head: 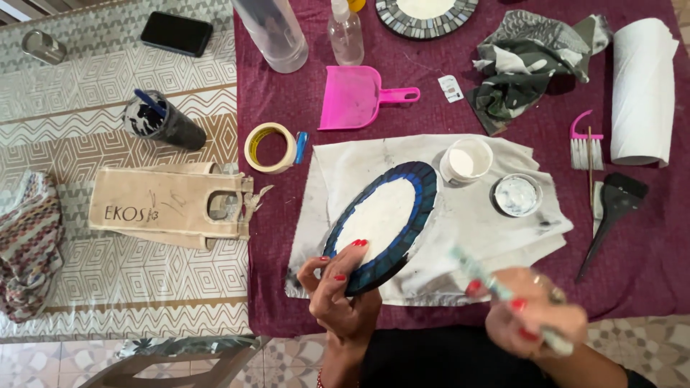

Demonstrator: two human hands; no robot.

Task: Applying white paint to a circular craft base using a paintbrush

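Fingers of the left hand (338, 287) gripped a tilted mosaic plate (384, 223), blue rim tiled, centre bare; the right hand (535, 316) clasped a blurred brush (489, 276) above the cloth (496, 237).

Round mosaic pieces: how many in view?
2. One blue-rimmed oval mosaic piece is held tilted in the left hand over the white cloth. A grey-rimmed mosaic piece lies at the top edge, partly cut off. Others may lie outside the frame.

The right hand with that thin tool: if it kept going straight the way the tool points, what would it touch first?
Probably the oval blue-rimmed plate that the left hand holds tilted. The right hand aims its blurred tool up-left toward it; depth is unclear.
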